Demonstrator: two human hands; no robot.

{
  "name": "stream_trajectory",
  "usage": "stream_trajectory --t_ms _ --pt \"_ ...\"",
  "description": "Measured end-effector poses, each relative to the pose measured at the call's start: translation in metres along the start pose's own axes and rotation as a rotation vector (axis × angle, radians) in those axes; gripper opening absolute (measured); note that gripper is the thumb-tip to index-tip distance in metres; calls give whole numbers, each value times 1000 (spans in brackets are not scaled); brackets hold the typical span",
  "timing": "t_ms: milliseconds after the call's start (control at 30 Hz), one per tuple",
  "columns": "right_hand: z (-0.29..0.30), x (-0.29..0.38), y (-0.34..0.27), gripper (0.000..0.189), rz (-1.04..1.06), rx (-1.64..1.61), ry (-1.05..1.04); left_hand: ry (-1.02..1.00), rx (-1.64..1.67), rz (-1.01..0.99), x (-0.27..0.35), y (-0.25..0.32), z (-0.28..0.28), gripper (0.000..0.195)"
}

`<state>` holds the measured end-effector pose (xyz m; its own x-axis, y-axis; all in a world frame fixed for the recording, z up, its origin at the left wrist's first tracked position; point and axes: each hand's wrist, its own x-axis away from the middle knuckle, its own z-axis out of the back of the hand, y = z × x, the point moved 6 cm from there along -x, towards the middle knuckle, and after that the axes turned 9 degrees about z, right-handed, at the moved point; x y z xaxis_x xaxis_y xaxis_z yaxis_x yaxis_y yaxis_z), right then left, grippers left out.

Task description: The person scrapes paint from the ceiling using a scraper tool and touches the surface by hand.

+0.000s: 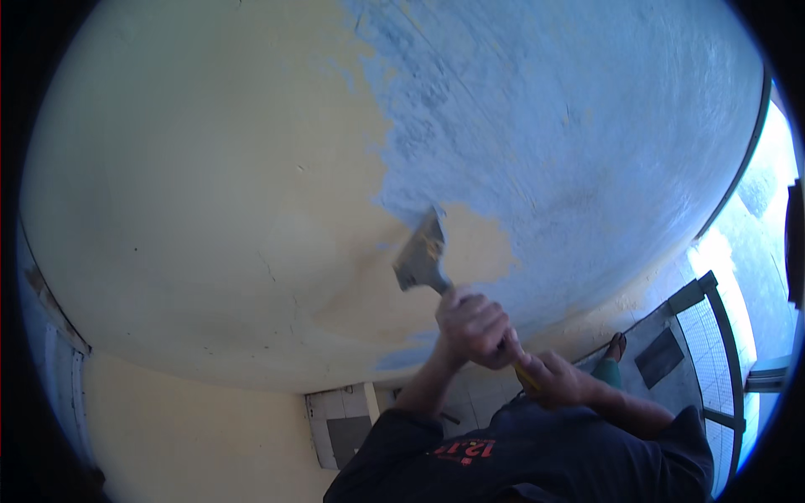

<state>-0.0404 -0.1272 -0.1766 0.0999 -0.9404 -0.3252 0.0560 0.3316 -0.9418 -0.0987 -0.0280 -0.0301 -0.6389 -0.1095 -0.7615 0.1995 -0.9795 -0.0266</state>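
Observation:
My left hand (475,324) grips the neck end of a long-handled scraper (424,248), close behind its wide metal blade. The blade is against or very near the wall, and bits of material lie on it. Lower on the yellow handle, my right hand (553,377) is closed around it. Cream paint (220,176) covers the left part of the wall, and a rough bluish-grey surface (566,138) shows on the right. A cream patch (478,242) remains just right of the blade.
A metal gate with mesh (714,352) stands at the right beside a bright opening. A dark mat (659,358) lies on the tiled floor near my foot (618,346). Another cream wall (207,427) is at lower left, with a door frame (63,377) at the far left.

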Motion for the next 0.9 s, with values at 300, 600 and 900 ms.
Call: stream_trajectory --t_ms 300,600,900 --pt "15 -20 -26 60 -249 -185 -52 -11 -122 4 -8 0 9 22" --pt "8 -2 -15 26 -310 -277 -180 8 -97 29 -5 0 9 22" --pt "1 2 -7 30 -420 -334 -205 6 -32 51 1 -1 7 19"
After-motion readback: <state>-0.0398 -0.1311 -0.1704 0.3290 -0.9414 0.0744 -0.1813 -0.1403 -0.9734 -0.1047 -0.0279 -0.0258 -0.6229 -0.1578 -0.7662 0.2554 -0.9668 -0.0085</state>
